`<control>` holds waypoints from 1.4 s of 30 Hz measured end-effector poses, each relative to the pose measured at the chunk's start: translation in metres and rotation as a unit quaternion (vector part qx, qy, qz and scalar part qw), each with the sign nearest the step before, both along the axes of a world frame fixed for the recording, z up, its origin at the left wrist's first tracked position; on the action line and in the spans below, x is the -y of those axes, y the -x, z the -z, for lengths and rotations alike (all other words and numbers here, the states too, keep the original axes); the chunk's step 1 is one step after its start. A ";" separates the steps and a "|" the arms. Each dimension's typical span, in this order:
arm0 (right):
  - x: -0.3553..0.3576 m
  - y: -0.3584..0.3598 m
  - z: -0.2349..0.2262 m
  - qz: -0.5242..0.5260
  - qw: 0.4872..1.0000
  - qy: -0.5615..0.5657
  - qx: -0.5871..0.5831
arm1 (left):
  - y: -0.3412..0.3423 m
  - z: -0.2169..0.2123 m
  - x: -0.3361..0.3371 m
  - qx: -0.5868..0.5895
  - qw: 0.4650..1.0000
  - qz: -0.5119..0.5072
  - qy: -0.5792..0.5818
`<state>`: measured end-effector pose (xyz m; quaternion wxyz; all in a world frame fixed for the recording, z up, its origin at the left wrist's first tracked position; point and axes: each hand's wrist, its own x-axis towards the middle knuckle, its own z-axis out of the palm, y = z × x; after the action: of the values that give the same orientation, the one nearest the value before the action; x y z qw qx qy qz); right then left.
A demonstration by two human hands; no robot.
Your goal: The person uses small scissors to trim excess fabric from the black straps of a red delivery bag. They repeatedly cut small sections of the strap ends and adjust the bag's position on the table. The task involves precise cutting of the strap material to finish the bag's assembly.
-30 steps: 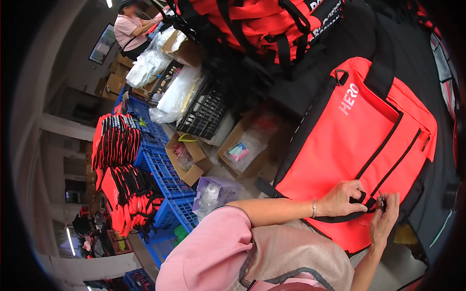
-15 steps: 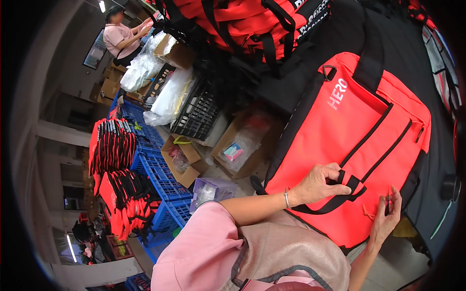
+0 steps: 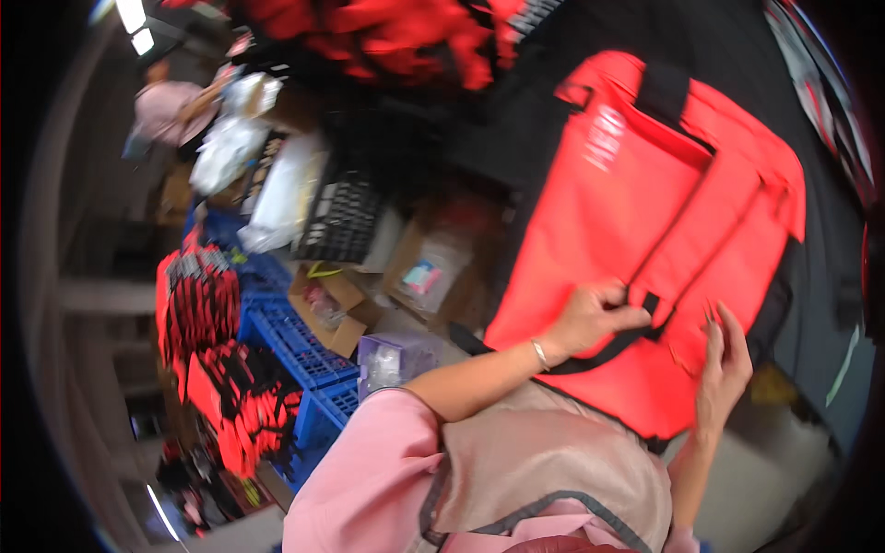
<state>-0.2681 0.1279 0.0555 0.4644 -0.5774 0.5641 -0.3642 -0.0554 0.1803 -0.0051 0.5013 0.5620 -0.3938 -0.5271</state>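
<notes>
A bright red bag (image 3: 627, 203) with black straps and black side edges lies on a dark surface in front of me. My left hand (image 3: 590, 323) is closed at its lower middle, thumb and fingers pinching the black strap (image 3: 613, 355) near a short loop. To the right of it, my right hand (image 3: 725, 364) is closed round small thread snips (image 3: 710, 315), whose tips point up just above the fabric. Most of the snips is hidden by the fingers and smeared by motion. A loose reddish thread (image 3: 680, 361) lies between the two hands.
More red and black bags (image 3: 387, 41) are heaped at the far side. To my left stand blue crates (image 3: 304, 341), stacks of folded red bags (image 3: 198, 304), an open carton (image 3: 336, 313) and a purple box (image 3: 401, 359). A person (image 3: 171, 111) stands at the far left.
The view has shifted and blurred, so the bag sits higher and further left in it. My left hand keeps its pinch on the strap; the right hand's fingers have straightened slightly around the snips.
</notes>
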 end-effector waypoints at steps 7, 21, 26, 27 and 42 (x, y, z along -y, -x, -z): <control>-0.001 -0.010 -0.004 -0.051 0.985 0.143 -0.088 | 0.003 0.003 -0.005 -0.094 0.995 -0.032 0.031; -0.001 -0.009 0.007 -0.102 0.924 0.281 -0.239 | 0.006 0.002 -0.004 0.025 0.998 0.029 0.047; 0.002 -0.014 0.013 -0.104 0.914 0.300 -0.251 | 0.006 0.002 -0.004 0.025 0.998 0.027 0.049; 0.002 -0.015 0.013 -0.104 0.914 0.302 -0.251 | 0.006 0.002 -0.005 0.025 0.998 0.028 0.048; 0.009 -0.011 0.005 -0.160 0.926 0.235 -0.250 | 0.004 0.007 -0.004 0.045 0.996 0.034 0.069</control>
<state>-0.2575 0.1193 0.0509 0.2121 -0.8248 0.4602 -0.2510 -0.0598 0.1840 -0.0122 0.5025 0.5350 -0.4706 -0.4898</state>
